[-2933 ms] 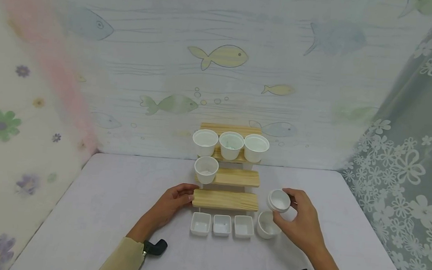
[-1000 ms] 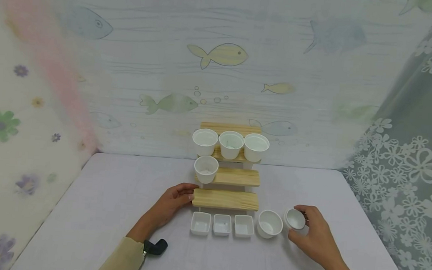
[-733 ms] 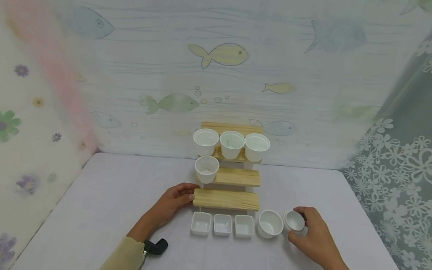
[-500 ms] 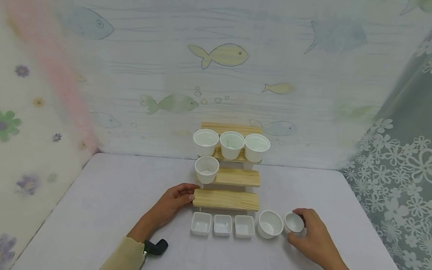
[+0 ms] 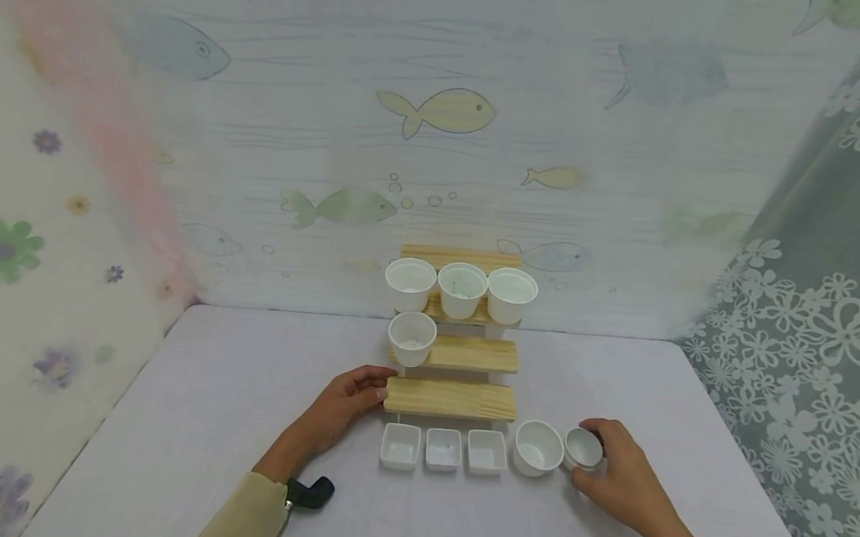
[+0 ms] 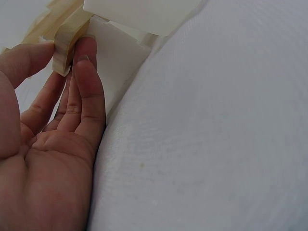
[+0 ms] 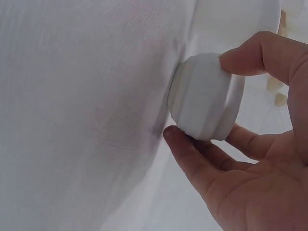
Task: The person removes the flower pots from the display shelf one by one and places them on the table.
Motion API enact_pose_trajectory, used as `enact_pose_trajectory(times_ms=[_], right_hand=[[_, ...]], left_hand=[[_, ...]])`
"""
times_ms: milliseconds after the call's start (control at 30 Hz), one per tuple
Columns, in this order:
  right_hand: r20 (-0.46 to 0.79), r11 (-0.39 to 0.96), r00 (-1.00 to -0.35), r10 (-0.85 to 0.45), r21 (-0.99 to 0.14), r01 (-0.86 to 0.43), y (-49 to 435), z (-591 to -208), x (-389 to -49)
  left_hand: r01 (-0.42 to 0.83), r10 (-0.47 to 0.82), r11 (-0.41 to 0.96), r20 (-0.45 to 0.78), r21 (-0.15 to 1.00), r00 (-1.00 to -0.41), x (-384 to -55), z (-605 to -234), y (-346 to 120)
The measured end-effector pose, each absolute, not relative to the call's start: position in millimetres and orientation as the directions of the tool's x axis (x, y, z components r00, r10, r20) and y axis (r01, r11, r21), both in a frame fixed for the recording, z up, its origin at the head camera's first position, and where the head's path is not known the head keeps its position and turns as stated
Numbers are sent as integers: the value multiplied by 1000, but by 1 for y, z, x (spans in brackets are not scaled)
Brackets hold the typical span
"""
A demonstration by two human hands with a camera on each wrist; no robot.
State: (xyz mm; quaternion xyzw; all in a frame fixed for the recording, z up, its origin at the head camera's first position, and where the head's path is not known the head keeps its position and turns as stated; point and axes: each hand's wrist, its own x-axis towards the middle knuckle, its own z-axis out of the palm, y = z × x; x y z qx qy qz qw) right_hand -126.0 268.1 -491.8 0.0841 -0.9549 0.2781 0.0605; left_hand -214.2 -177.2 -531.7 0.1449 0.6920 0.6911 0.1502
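Observation:
My left hand (image 5: 336,409) pinches the left end of the lowest wooden board (image 5: 451,399) on a tiered stand; in the left wrist view the thumb is on one side of the board (image 6: 70,41) and fingers are on the other. With thumb and fingers, my right hand (image 5: 623,475) grips a small round white cup (image 5: 583,448) by its sides. The right wrist view shows this ridged cup (image 7: 204,98) at the tablecloth; whether its base fully rests there is hard to tell. Just left of it stands a larger round white bowl (image 5: 538,448).
Three small square white dishes (image 5: 443,450) line up before the stand. Three white cups (image 5: 462,291) fill the top tier, and one white cup (image 5: 412,340) stands at the left of the middle board (image 5: 472,355). A white cloth (image 5: 243,372) covers the table.
My right hand has carried the small cup rightward from above the larger bowl and down beside it, then shifted it slightly nearer. My left hand keeps its hold on the board.

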Motion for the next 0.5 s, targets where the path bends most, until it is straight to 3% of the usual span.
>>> enact_pose_trajectory(times_ms=[500], right_hand=[[199,820,-965,-173,-514,-253,260,-477,-133]], left_hand=[[-6,431,-9,-2,1000,-902,-223,-535,-181]])
